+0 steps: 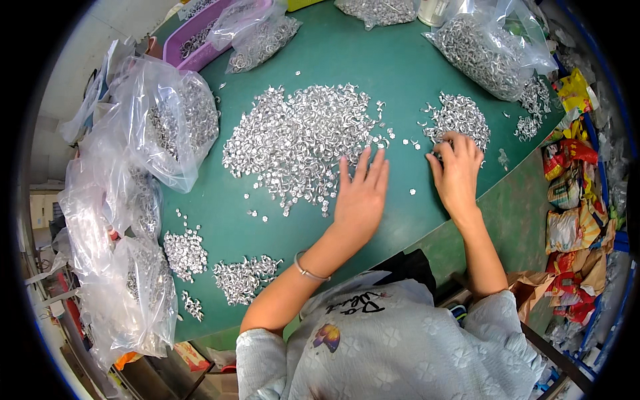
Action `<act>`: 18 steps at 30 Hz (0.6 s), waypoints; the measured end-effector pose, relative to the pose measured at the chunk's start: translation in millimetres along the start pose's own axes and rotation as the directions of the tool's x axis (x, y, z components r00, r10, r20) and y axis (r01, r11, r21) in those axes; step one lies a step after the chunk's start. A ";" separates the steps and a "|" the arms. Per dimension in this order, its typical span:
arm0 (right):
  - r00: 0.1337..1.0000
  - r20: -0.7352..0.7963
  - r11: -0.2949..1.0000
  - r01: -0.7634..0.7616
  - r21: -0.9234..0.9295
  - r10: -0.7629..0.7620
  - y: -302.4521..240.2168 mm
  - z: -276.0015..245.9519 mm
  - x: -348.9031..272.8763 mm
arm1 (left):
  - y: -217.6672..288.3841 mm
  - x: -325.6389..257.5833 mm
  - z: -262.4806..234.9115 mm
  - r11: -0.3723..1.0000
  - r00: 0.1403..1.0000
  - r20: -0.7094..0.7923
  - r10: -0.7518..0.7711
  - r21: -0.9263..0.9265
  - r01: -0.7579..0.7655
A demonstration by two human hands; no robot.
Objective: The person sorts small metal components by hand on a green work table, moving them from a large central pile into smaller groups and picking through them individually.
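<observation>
Left hand (361,193): flat, fingers spread, holding nothing, at the big pile's (300,143) right edge.
Right hand (457,172): fingers curled over the small pile (459,117), grip unclear.

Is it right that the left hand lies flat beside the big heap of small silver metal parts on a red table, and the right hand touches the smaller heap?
Not quite: the head view shows a green table, not red. The rest holds: the left hand lies flat beside the big heap of small silver metal parts, and the right hand touches the smaller heap.
</observation>
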State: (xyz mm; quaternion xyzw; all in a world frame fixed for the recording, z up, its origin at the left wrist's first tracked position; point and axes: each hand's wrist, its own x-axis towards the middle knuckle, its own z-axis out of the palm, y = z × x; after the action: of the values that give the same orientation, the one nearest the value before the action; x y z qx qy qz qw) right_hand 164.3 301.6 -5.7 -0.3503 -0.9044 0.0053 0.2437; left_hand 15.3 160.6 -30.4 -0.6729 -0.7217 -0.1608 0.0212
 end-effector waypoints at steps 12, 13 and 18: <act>0.991 -0.055 0.979 0.127 0.162 -0.120 -4.7 17.4 23.5 | -4.6 -11.1 -8.3 0.981 0.993 -0.049 -0.107 -0.166 0.098; 0.990 -0.081 0.969 0.126 0.213 -0.112 -2.3 15.4 24.4 | -6.6 -13.4 -7.9 0.977 0.992 -0.042 -0.118 -0.182 0.108; 0.917 -0.386 0.993 -0.069 0.097 0.101 96.8 -26.1 41.0 | -10.3 -18.9 -6.8 0.971 0.987 -0.037 -0.156 -0.188 0.146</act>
State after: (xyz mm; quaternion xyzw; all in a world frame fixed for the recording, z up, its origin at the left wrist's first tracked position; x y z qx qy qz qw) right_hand 210.9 396.6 17.8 -0.3730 -0.8206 -0.0172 0.4327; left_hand 5.7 140.1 -30.8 -0.6106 -0.7520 -0.2458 -0.0350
